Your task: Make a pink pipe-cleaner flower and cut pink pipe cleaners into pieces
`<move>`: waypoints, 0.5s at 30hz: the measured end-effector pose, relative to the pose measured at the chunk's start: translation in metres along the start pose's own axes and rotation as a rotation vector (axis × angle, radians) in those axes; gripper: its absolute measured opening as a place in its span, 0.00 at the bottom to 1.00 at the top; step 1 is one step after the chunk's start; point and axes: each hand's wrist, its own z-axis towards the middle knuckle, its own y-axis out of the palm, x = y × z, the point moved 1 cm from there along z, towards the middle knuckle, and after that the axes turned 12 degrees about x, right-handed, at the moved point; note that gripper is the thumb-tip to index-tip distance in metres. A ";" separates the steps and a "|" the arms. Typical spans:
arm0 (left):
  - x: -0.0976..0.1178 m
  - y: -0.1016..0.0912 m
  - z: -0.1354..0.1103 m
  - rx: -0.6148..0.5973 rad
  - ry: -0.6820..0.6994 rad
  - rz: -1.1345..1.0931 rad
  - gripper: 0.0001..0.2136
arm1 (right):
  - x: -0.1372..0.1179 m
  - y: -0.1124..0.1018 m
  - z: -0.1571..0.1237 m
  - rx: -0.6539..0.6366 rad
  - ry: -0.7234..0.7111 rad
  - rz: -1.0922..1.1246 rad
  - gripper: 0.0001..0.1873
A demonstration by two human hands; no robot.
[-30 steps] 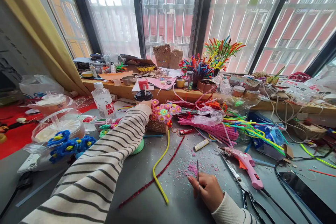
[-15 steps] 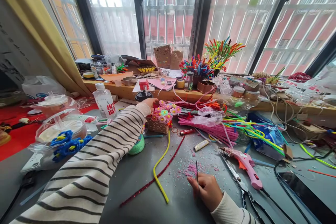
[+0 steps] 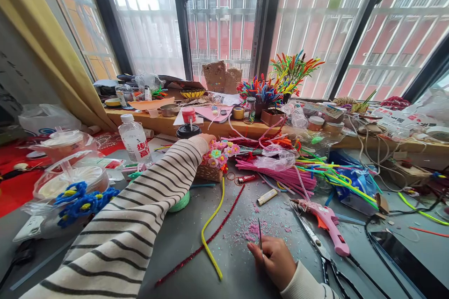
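Observation:
My left hand (image 3: 207,138) reaches across to the far side of a small brown box (image 3: 209,174) topped with pink pipe-cleaner flowers (image 3: 219,153). Its fingers are mostly hidden behind the flowers and the striped sleeve. In front, my right hand (image 3: 277,259) rests near the table, closed around a thin, dark, pointed tool (image 3: 260,236) that sticks up between thumb and fingers; its exact kind is unclear. Pink and pale glitter bits (image 3: 254,231) lie scattered just beyond that hand. A yellow pipe cleaner (image 3: 204,238) crosses a dark red one (image 3: 196,254) between my arms.
To the right lie scissors (image 3: 315,238), a pink glue gun (image 3: 328,224) with its cord, and a phone (image 3: 403,257). A lighter (image 3: 267,197) and pink pipe cleaners (image 3: 277,173) sit farther back. A bottle (image 3: 135,138) and blue flowers (image 3: 84,203) stand left.
My left hand has shifted a little to the right, farther behind the flowers. The right hand still grips the thin tool. The whole view has moved slightly.

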 end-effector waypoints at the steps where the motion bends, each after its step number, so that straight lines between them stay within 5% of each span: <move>1: -0.001 -0.002 -0.003 0.015 -0.009 0.006 0.20 | 0.001 0.000 0.000 -0.005 0.001 -0.006 0.32; 8: -0.007 -0.005 -0.016 0.146 0.003 -0.018 0.16 | 0.000 0.000 0.000 -0.016 0.019 -0.011 0.35; 15: 0.012 0.014 -0.007 0.169 0.078 -0.106 0.21 | -0.005 -0.005 0.003 -0.048 0.044 0.032 0.36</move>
